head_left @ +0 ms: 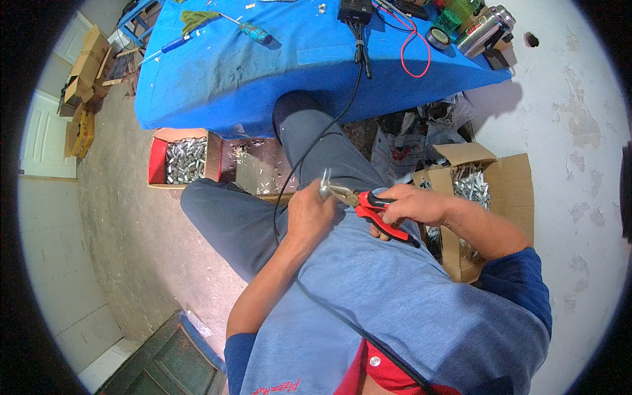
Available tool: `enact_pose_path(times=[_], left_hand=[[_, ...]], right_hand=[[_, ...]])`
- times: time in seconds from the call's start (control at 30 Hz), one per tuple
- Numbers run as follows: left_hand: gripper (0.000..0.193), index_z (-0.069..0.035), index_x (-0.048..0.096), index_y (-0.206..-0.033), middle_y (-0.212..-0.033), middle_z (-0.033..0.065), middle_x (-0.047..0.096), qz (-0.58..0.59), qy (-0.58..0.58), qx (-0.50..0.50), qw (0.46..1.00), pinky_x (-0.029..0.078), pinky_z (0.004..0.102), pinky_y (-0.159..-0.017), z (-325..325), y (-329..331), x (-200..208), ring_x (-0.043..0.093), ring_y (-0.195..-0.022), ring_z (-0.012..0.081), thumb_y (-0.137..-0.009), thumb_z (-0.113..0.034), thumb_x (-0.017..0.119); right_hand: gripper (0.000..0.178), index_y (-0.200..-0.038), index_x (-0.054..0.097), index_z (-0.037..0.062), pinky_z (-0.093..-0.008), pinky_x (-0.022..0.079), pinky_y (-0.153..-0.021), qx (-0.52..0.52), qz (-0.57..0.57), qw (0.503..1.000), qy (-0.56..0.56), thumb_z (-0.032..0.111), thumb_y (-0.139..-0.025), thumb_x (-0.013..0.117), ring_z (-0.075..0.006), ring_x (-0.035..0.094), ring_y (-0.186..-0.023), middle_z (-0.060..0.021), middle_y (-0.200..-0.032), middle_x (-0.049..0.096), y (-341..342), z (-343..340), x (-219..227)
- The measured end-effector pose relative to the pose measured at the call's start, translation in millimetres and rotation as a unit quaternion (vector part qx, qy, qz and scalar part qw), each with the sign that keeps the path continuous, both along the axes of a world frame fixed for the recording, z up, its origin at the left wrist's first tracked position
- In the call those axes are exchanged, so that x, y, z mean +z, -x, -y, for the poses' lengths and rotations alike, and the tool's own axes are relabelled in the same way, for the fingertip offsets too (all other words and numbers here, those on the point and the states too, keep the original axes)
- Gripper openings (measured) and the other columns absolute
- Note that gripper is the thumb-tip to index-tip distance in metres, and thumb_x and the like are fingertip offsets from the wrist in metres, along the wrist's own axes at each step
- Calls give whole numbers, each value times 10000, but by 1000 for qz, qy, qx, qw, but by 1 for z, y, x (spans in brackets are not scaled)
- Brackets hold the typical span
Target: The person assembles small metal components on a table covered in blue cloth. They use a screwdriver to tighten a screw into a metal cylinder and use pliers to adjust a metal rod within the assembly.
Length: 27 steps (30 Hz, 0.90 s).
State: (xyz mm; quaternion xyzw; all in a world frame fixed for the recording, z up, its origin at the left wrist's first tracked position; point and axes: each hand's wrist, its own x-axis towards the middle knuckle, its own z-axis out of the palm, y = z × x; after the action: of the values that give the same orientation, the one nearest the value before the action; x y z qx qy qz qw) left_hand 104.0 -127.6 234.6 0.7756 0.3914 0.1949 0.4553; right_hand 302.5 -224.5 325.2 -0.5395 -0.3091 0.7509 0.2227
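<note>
My right hand (415, 205) is wrapped round the handles of a pair of red-and-black pliers (390, 227) above my lap. The jaws point left and meet a small shiny metal part (325, 185) with thin prongs sticking up. My left hand (309, 212) pinches that part from below, fingers closed. Whether the jaws grip the part or only touch it, I cannot tell. On the floor to the left, a red-lined cardboard box (158, 161) holds many short metal cylinders (186, 160). Beside my right arm, an open cardboard box (517, 191) contains silvery metal pieces (471, 185).
A black cable (315, 141) hangs from a black electrical box (355, 11) across my body. The blue-covered table (263, 85) ahead carries a screwdriver (255, 31), a red wire (428, 56), a tape roll (438, 37) and a steel flask (486, 33). Plastic bags (401, 148) lie beneath.
</note>
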Motion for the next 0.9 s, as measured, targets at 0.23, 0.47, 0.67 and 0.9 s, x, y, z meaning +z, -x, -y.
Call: enact_pose_path(times=[0.23, 0.47, 0.67, 0.9], left_hand=[[121, 6, 641, -889, -709, 225, 635, -35, -34, -8, 999, 489, 443, -615, -1, -1, 3, 648, -678, 388, -789, -62, 639], [171, -10, 625, -891, -732, 240, 641, -76, -44, -15, 996, 492, 511, -661, -1, -1, 11, 635, -729, 430, -802, -150, 663], [157, -10, 624, -892, -731, 235, 644, -75, -31, -14, 997, 497, 510, -675, -2, 0, 11, 637, -728, 427, -798, -133, 653], [150, 24, 640, -909, -726, 229, 641, 2, 16, -1, 1000, 480, 426, -629, -5, 3, 6, 642, -684, 362, -854, -115, 632]], right_hand=[[226, -930, 627, -41, -273, 480, -653, -28, -26, 998, 40, 119, -816, 517, -156, 628, -724, -123, -842, 679, 1, -2, 8], [262, -955, 630, -51, -304, 547, -689, -46, -12, 996, 79, 139, -810, 526, -201, 674, -757, -136, -848, 681, 1, -4, 12], [260, -948, 615, -61, -281, 548, -603, -51, -42, 994, 92, 138, -796, 544, -198, 666, -719, -140, -826, 669, 4, -8, 14], [310, -1053, 551, -66, -386, 526, -683, 97, 208, 966, -114, 121, -807, 542, -274, 649, -785, -211, -900, 636, 18, -3, -2]])
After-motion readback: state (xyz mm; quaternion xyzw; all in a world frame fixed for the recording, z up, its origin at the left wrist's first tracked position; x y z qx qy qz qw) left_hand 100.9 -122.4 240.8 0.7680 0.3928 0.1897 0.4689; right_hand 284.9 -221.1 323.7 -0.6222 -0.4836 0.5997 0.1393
